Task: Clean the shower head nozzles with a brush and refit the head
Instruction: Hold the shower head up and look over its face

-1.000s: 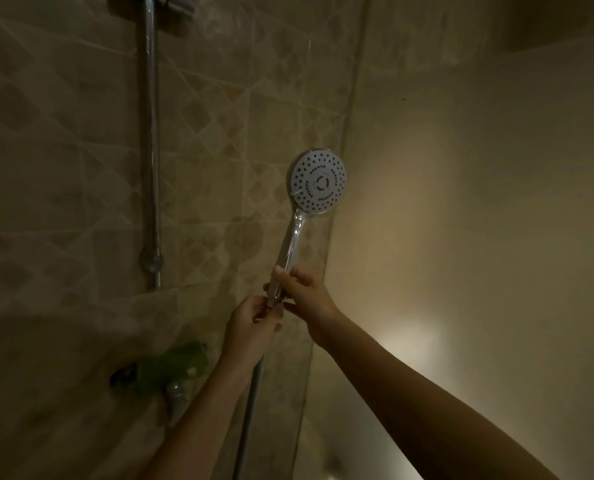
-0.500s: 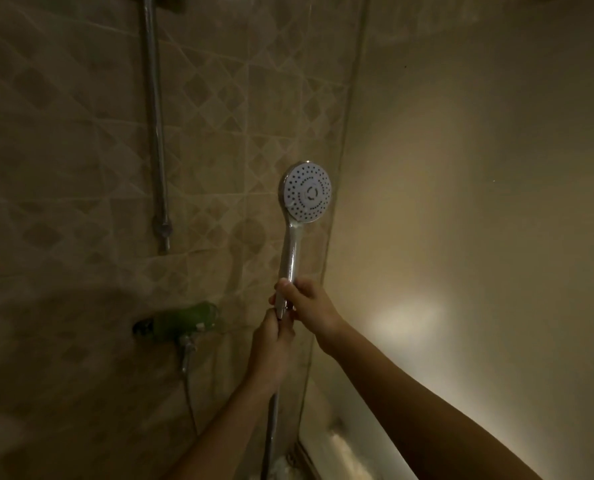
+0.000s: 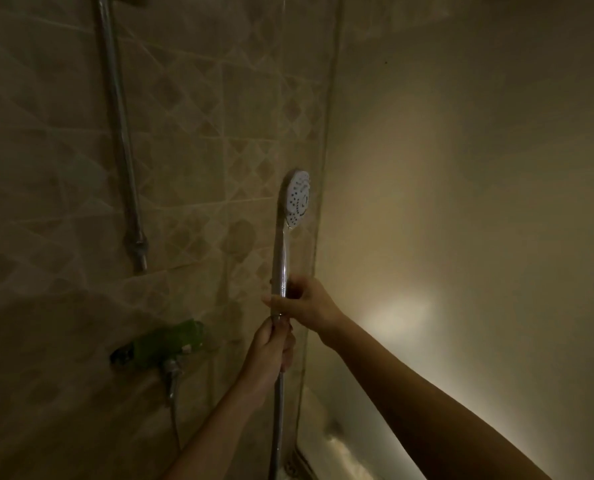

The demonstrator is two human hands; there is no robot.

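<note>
Both hands grip: the right hand [image 3: 304, 303] clasps the shower head [image 3: 297, 199] by its handle, upright near the tiled wall [image 3: 202, 133]. The left hand [image 3: 271, 351], just below, seems closed around the hose [image 3: 277, 420] joint.

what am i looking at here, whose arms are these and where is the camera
There is no machine here. The camera is worn on a person's head and looks at their own two bare arms in a dim, tiled shower corner. The right hand grips the chrome handle of a shower head, held upright with its white nozzle face turned to the right. The left hand holds the spot just below, where the hose joins the handle. On the wall are a riser pipe and a greenish tap. No brush is in view.
</note>
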